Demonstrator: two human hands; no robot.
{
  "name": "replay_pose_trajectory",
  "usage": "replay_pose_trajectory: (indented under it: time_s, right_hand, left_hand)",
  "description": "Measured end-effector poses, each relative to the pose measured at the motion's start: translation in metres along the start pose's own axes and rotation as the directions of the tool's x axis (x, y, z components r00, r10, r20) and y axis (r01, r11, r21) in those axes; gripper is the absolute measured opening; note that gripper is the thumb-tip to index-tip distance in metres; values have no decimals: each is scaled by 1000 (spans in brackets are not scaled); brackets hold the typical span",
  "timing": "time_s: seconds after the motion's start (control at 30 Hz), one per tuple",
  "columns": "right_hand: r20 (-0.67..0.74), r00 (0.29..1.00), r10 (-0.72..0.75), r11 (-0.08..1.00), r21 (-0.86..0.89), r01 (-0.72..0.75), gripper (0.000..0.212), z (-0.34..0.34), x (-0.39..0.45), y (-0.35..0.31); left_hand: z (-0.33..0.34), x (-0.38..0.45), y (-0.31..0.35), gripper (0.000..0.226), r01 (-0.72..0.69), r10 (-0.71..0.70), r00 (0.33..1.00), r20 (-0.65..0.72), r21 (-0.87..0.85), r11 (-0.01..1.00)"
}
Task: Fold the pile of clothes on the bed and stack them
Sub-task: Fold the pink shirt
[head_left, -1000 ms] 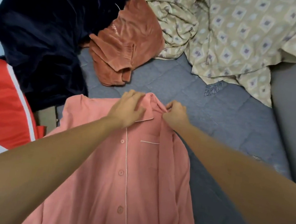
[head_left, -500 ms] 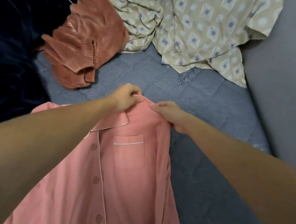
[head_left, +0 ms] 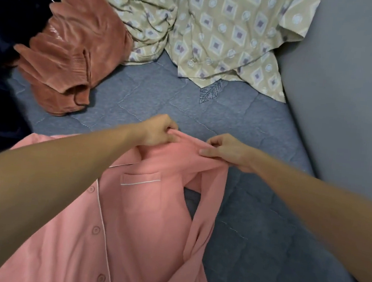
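Pink buttoned pyjama shirt (head_left: pixel 140 216) lay flat at frame centre, unfolded | left hand (head_left: pixel 156 130) and right hand (head_left: pixel 227 151) each pinched its collar | rust velvet garment (head_left: pixel 75 51) and patterned beige cloth (head_left: pixel 215 29) waited crumpled above | no stack seen.

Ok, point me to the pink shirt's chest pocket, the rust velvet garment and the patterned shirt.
chest pocket (head_left: pixel 140 183), head view, on the pocket's front panel.
rust velvet garment (head_left: pixel 75 44), head view, on its crumpled middle.
patterned shirt (head_left: pixel 226 30), head view, on its flat printed panel.

pink shirt (head_left: pixel 149 217): 1 | rust garment (head_left: pixel 75 46): 1 | patterned garment (head_left: pixel 226 30): 1 | navy garment (head_left: pixel 4 29): 1 | hands: 2 (left hand (head_left: pixel 156 129), right hand (head_left: pixel 230 151))
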State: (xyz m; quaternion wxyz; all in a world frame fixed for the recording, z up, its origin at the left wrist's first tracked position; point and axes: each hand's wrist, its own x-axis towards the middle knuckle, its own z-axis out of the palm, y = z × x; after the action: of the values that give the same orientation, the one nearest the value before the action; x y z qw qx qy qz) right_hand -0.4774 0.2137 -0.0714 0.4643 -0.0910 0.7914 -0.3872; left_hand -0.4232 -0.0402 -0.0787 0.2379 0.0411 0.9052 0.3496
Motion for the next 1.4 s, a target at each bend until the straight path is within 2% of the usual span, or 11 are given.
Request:
replay_pose_trajectory:
  time_s: [0.17, 0.27, 0.37, 0.47, 0.57, 0.63, 0.7, 0.83, 1.0, 1.1, 1.4]
  right_hand:
    - [65, 998, 21, 985, -170, -10, 24, -35, -23, 12]
    - [2, 1000, -12, 977, -214, 13, 22, -53, -28, 20]
    - [-61, 997, -37, 997, -63, 33, 36, -59, -34, 29]
    - [-3, 1000, -5, 1000, 23, 5, 38, -65, -41, 37]
    - [65, 996, 68, 989, -139, -58, 40, -82, -47, 41]
    - [48, 996, 80, 966, -248, -66, 22, -95, -48, 43]
    - [3, 999, 52, 966, -253, -49, 4, -104, -50, 43]
    - [-71, 996, 44, 999, -27, -46, 9, -115, -52, 48]
    - [-54, 998, 22, 944, -327, -39, 8, -133, -57, 50]
    - [-55, 996, 71, 886, -454, -88, 28, -150, -60, 48]
    - [-208, 978, 1, 778, -614, -131, 37, -164, -47, 66]
  left_hand:
    - [0, 10, -4, 13, 122, -131, 965, -228, -55, 991]
    - [7, 14, 9, 21, 105, -111, 991, -71, -76, 992]
    - [18, 23, 35, 27, 58, -43, 991, 129, -114, 992]
    - [18, 35, 49, 20, 38, -21, 995, 97, -174, 984]
    - [13, 43, 46, 19, 96, -103, 994, -23, -205, 974]
    - [15, 47, 44, 19, 129, -144, 987, -67, -190, 973]
    - [19, 50, 50, 21, 141, -147, 989, -27, -167, 976]
    - [31, 64, 72, 18, 99, -74, 986, 151, -163, 982]
    - [33, 84, 83, 22, 22, -28, 999, -30, -161, 987]
    - [36, 90, 78, 25, 53, -71, 989, -131, -141, 989]
    - [50, 108, 93, 5, 75, -93, 991, -93, -180, 981]
